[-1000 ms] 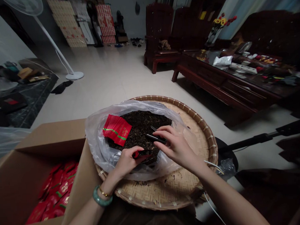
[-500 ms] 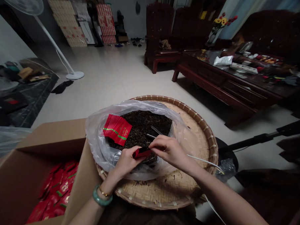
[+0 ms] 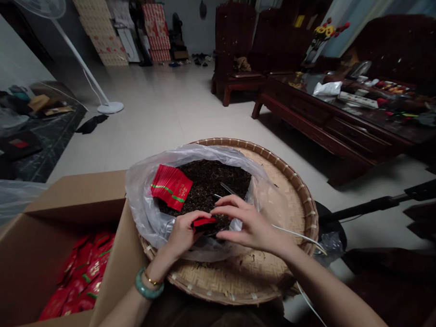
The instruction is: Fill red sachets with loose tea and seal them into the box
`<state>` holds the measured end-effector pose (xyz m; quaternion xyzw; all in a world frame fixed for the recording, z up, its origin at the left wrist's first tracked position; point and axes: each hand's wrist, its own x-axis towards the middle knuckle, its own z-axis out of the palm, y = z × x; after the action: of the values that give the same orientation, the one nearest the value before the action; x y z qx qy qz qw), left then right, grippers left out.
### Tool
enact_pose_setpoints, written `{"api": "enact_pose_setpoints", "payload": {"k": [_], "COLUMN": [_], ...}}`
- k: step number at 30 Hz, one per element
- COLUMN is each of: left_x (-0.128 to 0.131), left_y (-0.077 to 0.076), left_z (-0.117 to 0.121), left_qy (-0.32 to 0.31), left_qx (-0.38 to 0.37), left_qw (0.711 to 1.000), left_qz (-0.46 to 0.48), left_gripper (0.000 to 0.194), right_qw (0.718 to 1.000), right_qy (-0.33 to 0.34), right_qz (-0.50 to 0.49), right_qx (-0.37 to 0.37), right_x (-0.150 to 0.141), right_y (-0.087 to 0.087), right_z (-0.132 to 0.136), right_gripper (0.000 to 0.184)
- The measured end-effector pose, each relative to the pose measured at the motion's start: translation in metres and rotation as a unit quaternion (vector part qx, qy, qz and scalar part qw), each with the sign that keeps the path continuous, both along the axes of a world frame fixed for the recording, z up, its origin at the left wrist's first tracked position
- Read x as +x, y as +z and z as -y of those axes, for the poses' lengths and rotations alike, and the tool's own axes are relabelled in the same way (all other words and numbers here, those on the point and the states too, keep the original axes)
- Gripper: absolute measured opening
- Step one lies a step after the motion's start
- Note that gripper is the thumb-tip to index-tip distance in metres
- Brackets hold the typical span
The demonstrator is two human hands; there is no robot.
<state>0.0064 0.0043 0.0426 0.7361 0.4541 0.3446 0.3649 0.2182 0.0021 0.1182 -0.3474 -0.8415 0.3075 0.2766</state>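
My left hand (image 3: 183,234) is closed on a small red packet (image 3: 205,222), held over the front of a clear plastic bag (image 3: 142,215). Dark loose tea leaves (image 3: 200,181) fill the bag. My right hand (image 3: 247,225) has its fingers apart and holds nothing; its index fingertip is beside the packet's right end. Just behind that hand, metal tongs (image 3: 226,187) lie on the tea, partly hidden by the fingers. A fanned stack of flat red packets (image 3: 171,187) rests on the tea at the left. The bag sits on a round woven bamboo tray (image 3: 252,277).
Left of the tray stands an open cardboard box (image 3: 116,274) with many red packets (image 3: 80,275) inside. A white cable (image 3: 296,233) crosses the tray's right side. Farther off are a fan (image 3: 110,107), a low wooden table (image 3: 321,123) and a black pole (image 3: 368,207) at right.
The right hand let go of the tongs, which now lie on the tea, then pinched at the packet's edge. Its fingers have since spread. The left hand keeps hold of the packet.
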Motion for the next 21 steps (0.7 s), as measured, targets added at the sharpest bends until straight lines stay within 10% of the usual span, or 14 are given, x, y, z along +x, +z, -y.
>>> {"api": "enact_pose_setpoints", "payload": {"k": [15, 21], "left_x": [0.007, 0.008], "left_y": [-0.002, -0.008], "left_z": [-0.01, -0.015], "left_qy": [0.045, 0.033], "left_qx": [-0.187, -0.21], "left_qw": [0.974, 0.97], "left_qz": [0.118, 0.116], "left_gripper": [0.041, 0.03], "right_qw": [0.989, 0.998], "right_qy": [-0.11, -0.036], "right_qz": [-0.055, -0.015], "right_qx": [-0.083, -0.042], "right_x": [-0.017, -0.012], "right_y": [-0.036, -0.035], "right_z": [-0.029, -0.032], "right_gripper": [0.016, 0.012]}}
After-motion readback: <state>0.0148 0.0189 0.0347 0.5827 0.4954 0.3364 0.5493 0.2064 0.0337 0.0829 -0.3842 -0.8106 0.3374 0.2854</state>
